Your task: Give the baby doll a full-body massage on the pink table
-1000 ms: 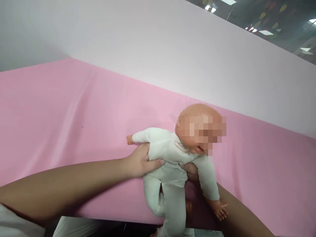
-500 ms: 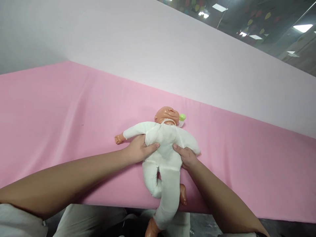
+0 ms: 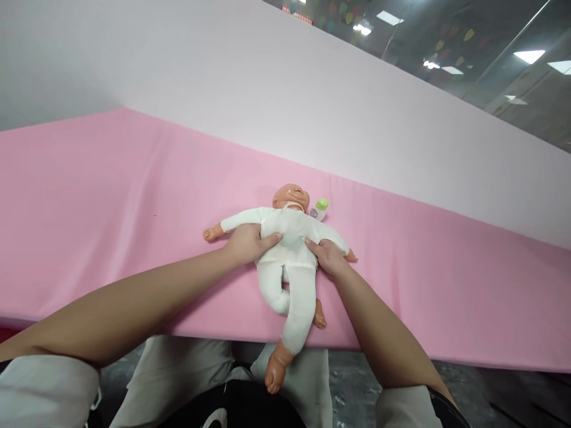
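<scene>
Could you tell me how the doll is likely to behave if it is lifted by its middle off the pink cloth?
The doll would probably go floppy: its white cloth body looks soft and one leg already droops over the table edge. The head looks like hard plastic, so it may loll back. The left hand and right hand press in at its sides, so it likely squashes easily.

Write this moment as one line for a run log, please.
left hand: grips doll torso | right hand: grips doll's other side | doll: face-up on pink sheet, one leg overhanging edge | bottle: beside head
</scene>
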The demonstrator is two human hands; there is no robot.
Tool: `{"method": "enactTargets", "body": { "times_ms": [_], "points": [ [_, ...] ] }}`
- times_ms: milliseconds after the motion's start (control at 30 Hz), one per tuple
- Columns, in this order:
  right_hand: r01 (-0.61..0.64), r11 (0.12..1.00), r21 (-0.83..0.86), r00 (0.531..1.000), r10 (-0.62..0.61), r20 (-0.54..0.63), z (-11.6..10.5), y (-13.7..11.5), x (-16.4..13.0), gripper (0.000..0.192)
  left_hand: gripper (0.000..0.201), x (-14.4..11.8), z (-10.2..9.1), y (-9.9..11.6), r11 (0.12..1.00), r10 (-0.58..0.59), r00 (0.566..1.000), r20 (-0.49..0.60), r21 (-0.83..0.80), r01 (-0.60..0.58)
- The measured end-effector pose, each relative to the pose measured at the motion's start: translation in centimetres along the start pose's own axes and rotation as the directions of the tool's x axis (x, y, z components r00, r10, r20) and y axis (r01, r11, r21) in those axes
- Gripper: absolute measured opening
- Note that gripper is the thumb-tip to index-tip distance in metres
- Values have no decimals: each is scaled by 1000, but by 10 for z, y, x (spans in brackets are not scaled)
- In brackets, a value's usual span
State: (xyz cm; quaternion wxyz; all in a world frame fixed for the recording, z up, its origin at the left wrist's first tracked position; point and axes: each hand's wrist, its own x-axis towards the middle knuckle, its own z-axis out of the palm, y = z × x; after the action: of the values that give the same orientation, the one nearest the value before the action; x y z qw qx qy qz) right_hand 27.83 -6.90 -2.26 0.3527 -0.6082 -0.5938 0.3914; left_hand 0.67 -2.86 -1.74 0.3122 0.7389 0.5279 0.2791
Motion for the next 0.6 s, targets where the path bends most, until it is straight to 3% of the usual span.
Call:
{"method": "enactTargets", "body": {
  "times_ms": [133,300,367,433,533,600],
  "points": [
    [-32,946,-322,996,4,-87,-10,-8,1,52,70,4,-10,3,954,-3,1000,-31,300,12],
    [72,826,-559,973,-181,-144,-10,-13,0,44,53,-1,-19,-1,817,202,978,-46,559,-143],
    [178,779,-601,936,-323,-142,-8,-12,-2,30,36,-5,-20,-6,771,324,946,7,578,-268],
    [363,741,-565,874,-481,-69,-6,-10,-4,17,20,-8,-18,-9,730,448,887,111,527,-434],
    [582,688,-433,782,-620,67,-4,-6,-6,27,30,-10,-17,-10,697,562,800,209,401,-595],
    [610,702,-367,778,-618,110,-4,-3,-6,34,39,-10,-17,-9,712,567,792,225,350,-609]
  ]
}}
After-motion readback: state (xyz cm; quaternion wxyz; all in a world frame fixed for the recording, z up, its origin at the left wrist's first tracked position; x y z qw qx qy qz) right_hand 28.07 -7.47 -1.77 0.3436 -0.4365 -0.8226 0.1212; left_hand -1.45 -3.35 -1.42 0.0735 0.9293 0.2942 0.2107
